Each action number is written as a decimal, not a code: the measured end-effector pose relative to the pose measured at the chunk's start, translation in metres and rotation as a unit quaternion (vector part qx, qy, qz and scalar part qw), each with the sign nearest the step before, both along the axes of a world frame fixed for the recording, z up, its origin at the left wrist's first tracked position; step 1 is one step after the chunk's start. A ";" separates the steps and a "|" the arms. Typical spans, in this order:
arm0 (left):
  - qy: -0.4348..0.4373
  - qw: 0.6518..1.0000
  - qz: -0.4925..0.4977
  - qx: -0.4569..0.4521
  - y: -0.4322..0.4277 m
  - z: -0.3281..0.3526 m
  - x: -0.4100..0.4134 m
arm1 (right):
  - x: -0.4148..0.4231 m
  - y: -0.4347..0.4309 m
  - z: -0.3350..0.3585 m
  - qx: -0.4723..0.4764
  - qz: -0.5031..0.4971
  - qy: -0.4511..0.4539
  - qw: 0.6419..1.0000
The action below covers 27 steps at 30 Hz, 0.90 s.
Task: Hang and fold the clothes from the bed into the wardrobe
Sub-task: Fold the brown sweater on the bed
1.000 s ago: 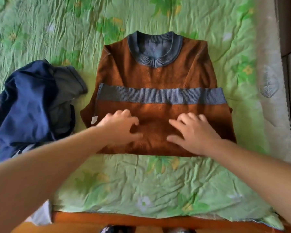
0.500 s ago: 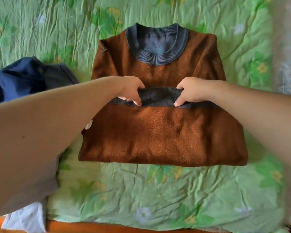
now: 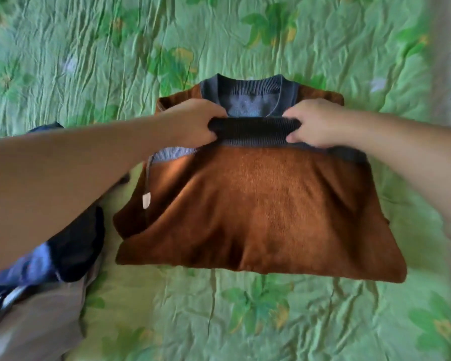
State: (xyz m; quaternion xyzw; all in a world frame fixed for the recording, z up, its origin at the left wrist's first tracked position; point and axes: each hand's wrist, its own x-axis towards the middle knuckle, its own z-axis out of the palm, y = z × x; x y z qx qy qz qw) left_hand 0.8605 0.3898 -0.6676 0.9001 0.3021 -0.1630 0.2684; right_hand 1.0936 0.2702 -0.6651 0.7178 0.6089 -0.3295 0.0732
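Head view: both hands, left hand [image 3: 193, 123] and right hand [image 3: 315, 123], clench the rust-brown fleece sweater's grey ribbed hem [image 3: 254, 131]; lay it level at the collar.

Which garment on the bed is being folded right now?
The brown sweater with the grey ribbed collar: both hands grip its hem. The dark blue clothes lie untouched, crumpled at its left.

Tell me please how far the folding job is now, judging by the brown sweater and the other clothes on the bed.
Partly done: the brown sweater lies on the green bedspread with no sleeves showing. In hand: the left hand and the right hand grip its grey hem band, bringing it toward the collar. Left: lay the fold flat, then the dark blue clothes beside it. The wardrobe is not in view.
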 end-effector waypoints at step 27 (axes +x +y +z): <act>-0.152 0.864 0.470 0.096 0.011 -0.048 -0.077 | -0.022 -0.093 -0.083 0.074 0.038 -0.159 0.984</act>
